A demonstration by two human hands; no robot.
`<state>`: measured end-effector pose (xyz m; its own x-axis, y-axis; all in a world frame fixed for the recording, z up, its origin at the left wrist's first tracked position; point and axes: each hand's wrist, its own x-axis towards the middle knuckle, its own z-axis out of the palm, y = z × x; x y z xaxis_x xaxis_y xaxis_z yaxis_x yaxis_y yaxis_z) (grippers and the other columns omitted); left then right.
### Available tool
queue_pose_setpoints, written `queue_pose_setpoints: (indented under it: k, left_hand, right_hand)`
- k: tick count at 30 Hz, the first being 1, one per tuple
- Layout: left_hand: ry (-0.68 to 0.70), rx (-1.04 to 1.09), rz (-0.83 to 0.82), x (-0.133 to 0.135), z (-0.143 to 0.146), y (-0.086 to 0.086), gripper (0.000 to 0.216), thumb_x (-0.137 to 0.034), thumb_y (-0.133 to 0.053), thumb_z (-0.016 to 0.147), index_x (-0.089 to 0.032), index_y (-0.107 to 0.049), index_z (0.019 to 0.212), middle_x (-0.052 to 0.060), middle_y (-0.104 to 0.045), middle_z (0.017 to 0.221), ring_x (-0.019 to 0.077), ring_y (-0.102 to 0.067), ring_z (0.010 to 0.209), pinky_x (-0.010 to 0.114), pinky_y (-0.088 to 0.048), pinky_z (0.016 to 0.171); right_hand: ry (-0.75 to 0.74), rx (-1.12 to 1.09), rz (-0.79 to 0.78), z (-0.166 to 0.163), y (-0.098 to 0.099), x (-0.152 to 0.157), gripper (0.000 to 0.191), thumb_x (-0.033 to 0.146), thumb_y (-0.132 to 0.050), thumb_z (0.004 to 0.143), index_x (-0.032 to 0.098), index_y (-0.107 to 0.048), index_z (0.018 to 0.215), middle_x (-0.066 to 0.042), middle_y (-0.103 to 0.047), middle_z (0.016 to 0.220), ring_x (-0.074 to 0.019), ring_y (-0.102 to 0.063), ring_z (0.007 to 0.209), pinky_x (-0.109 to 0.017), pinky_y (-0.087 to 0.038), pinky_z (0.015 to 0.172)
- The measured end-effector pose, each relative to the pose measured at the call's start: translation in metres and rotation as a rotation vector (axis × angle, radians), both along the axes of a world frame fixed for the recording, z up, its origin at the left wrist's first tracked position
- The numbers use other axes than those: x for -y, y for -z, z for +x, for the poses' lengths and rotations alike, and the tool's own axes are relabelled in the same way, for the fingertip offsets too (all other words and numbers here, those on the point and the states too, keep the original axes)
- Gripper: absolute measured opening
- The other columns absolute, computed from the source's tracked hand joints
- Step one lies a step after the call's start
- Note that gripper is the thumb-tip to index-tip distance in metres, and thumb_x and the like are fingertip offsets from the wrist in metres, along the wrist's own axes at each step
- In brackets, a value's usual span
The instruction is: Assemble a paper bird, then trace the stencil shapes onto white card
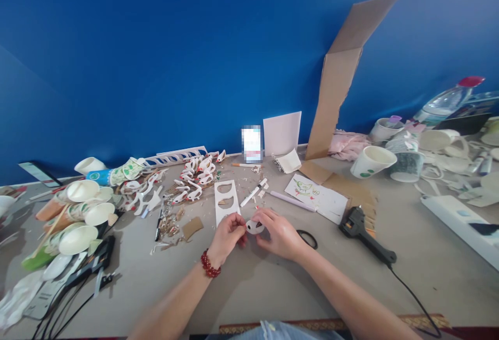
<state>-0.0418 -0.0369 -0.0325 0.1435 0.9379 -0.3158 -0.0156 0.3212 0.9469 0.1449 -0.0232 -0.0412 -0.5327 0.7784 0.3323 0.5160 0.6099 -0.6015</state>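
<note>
Both hands meet near the table's middle around a small white paper cut-out with a dark mark on it. My left hand, with a red bead bracelet on its wrist, pinches the piece's left side. My right hand grips its right side with curled fingers. Just behind the hands lie a white card strip with round holes, a white marker and a pale pink stick. Black scissors lie partly hidden under my right wrist.
A black glue gun with its cord lies to the right. Several paper cups are piled at left, more cups at right. White and red cut-outs, a drawing sheet, a tall cardboard strip and a plastic bottle stand behind.
</note>
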Motion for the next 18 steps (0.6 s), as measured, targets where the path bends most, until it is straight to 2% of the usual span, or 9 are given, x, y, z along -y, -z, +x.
queue_pose_setpoints:
  k: [8,18]
  left_hand:
    - [0.006,0.01,-0.002,0.0006,-0.0004,-0.0011,0.018,-0.033,-0.064,0.072,-0.018,-0.053,0.073,-0.004,-0.057,0.052,0.0109,-0.054,0.044,0.021,-0.043,0.045]
    - [0.002,0.019,0.01,0.001,-0.0018,0.0031,0.016,-0.031,-0.064,0.073,-0.018,-0.054,0.073,-0.004,-0.058,0.051,0.0106,-0.053,0.044,0.021,-0.043,0.045]
  right_hand:
    - [0.003,-0.004,0.0,-0.0002,-0.0018,0.0007,0.034,0.009,-0.059,0.07,0.022,-0.054,0.101,-0.009,-0.065,0.104,-0.0272,-0.061,0.102,-0.038,-0.051,0.083]
    - [-0.004,-0.009,0.008,-0.0009,-0.003,0.0006,0.036,0.009,-0.059,0.068,0.023,-0.053,0.101,-0.008,-0.065,0.101,-0.0264,-0.062,0.099,-0.038,-0.051,0.083]
